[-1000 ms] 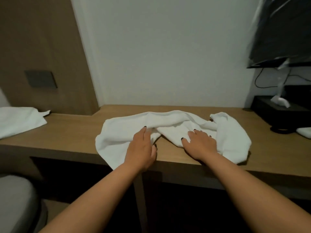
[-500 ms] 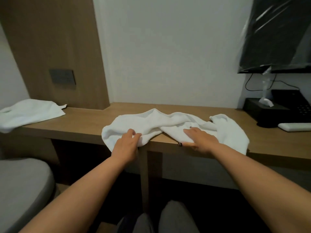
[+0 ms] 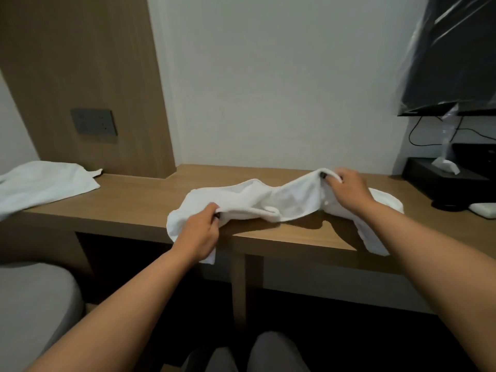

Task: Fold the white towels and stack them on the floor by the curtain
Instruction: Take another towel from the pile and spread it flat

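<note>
A crumpled white towel (image 3: 257, 201) lies across the middle of the wooden desk (image 3: 139, 200), part of it hanging over the front edge. My left hand (image 3: 200, 234) pinches its near left edge at the desk's front. My right hand (image 3: 347, 187) grips the towel's right part and holds it raised a little above the desk. A second white towel (image 3: 45, 185) lies spread flat at the desk's far left. No curtain and no stack of towels is in view.
A black tissue box (image 3: 445, 181) stands at the desk's right end, a white remote (image 3: 483, 209) beside it, and a wrapped TV (image 3: 453, 57) hangs above. A grey seat (image 3: 32, 310) is at lower left. My knees (image 3: 268, 353) show below the desk.
Both hands went from resting flat on the towel to gripping it. My right hand moved right and lifted its part; my left hand pulled its edge toward the desk front.
</note>
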A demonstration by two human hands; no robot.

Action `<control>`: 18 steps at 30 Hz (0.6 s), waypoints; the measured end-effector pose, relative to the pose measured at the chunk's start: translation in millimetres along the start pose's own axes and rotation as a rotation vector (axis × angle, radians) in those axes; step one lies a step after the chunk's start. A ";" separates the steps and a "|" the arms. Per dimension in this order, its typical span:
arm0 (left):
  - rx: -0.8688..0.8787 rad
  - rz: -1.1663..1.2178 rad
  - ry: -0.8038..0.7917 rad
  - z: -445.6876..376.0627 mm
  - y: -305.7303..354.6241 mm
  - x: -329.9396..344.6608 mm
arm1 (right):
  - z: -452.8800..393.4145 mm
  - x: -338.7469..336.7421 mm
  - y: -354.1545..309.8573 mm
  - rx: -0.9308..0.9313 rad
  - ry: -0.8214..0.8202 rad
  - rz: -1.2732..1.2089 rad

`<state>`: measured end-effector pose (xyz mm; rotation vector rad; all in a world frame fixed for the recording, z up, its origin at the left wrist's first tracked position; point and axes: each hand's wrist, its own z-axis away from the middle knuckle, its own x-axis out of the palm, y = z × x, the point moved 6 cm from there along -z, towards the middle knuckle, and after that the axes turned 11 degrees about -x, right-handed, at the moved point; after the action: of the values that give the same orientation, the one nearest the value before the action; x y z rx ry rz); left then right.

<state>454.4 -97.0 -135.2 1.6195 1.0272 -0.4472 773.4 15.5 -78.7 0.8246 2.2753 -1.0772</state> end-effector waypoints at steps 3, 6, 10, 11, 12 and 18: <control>0.094 0.095 -0.004 -4.3 -11.3 -22.8 | -7.7 -0.3 7.5 0.101 0.066 -0.187; 0.173 0.200 -0.105 -9.0 -11.9 -33.6 | -3.1 11.3 16.8 0.273 -0.181 -0.442; 0.079 0.211 -0.195 -29.9 -4.4 -17.9 | -4.2 19.1 16.0 0.199 -0.239 -0.204; 0.075 0.104 -0.179 -35.6 -1.0 -9.6 | -5.8 24.7 15.7 0.155 -0.285 -0.044; 0.062 -0.007 -0.194 -39.6 3.0 1.0 | -5.4 34.1 14.2 0.129 -0.381 0.127; -0.045 -0.553 -0.497 -51.9 -5.0 67.1 | 11.3 98.7 17.8 0.131 -0.886 0.494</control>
<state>475.9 -23.2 -171.4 1.0795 1.0724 -1.1258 718.7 46.1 -157.8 0.7030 1.2018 -1.0638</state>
